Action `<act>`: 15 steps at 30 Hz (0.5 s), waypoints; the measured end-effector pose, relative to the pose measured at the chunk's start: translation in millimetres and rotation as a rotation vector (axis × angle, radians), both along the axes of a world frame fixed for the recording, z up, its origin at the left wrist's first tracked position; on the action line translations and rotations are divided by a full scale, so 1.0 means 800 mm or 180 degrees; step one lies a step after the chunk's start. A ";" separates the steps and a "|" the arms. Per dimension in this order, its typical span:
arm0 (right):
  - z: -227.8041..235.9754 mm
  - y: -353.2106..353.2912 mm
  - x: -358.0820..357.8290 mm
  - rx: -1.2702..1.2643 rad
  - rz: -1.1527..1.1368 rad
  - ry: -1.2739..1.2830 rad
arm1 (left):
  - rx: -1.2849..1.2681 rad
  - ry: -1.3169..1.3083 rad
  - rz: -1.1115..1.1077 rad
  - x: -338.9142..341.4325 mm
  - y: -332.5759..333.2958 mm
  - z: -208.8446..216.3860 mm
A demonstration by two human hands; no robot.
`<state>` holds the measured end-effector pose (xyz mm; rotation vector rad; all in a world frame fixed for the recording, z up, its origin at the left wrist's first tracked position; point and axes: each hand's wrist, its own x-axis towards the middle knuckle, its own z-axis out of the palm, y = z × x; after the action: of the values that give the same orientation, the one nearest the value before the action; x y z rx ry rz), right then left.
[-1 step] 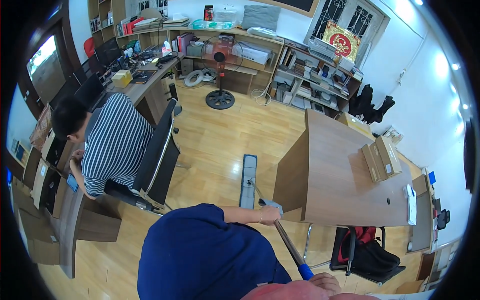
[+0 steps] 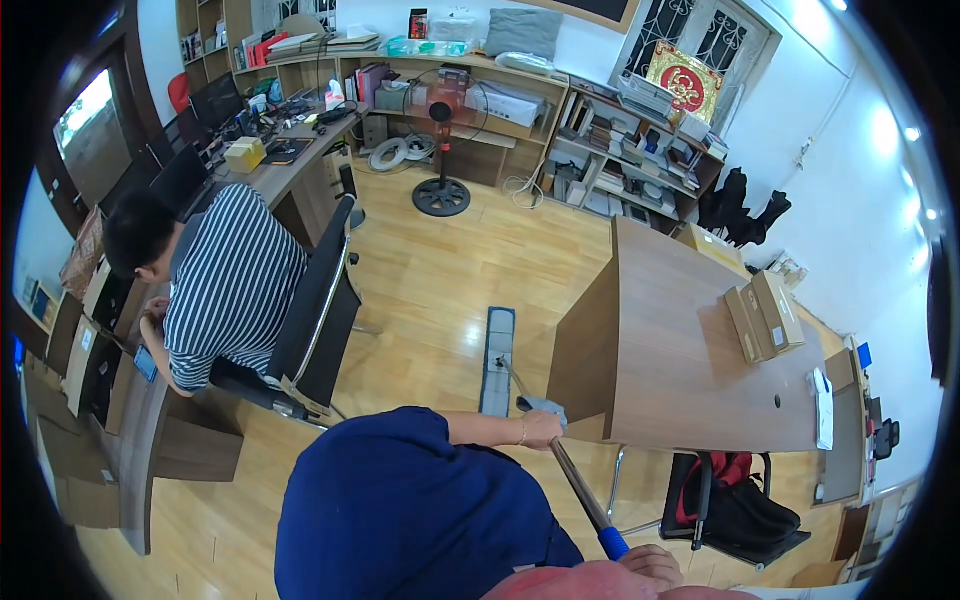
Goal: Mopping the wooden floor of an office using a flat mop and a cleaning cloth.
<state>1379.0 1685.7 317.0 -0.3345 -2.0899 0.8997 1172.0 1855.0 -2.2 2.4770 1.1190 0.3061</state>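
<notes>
A flat mop's long grey head (image 2: 497, 360) lies on the wooden floor ahead of me. Its metal pole (image 2: 577, 480) slants back towards my body and ends in a blue grip (image 2: 612, 543). Around the pole's middle, my left hand (image 2: 543, 430) is closed, arm stretched across from a dark blue sleeve. A small grey cloth-like piece (image 2: 545, 408) sits just beyond that hand. My right hand (image 2: 652, 566) has its fingers curled at the upper end by the blue grip; part of it is hidden low in the view.
Right of the mop head stands a brown desk (image 2: 690, 330) carrying cardboard boxes (image 2: 765, 318). A chair with a black bag (image 2: 750, 515) is beside it. To the left, a person in a striped shirt (image 2: 235, 285) sits on a black chair (image 2: 325, 310). Farther off stands a fan (image 2: 441, 197).
</notes>
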 end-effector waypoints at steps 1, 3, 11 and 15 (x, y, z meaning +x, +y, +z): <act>-0.002 -0.003 0.001 0.0048 -0.0020 -0.0038 | -0.0046 0.0071 0.0055 0.003 -0.001 -0.002; -0.006 -0.011 0.003 0.0129 -0.0091 -0.0117 | 0.0133 -0.0116 0.0074 0.005 -0.007 -0.010; 0.000 -0.047 -0.063 0.0524 -0.0846 0.1238 | 0.0201 -0.0192 0.0275 -0.029 -0.043 0.020; 0.002 -0.073 -0.072 0.0326 -0.0446 0.1297 | 0.0167 -0.0191 0.0161 -0.069 -0.098 0.043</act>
<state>1321.2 1626.9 319.0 -0.2188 -1.7067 0.7067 1117.1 1776.3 32.4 2.4705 1.1643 0.4270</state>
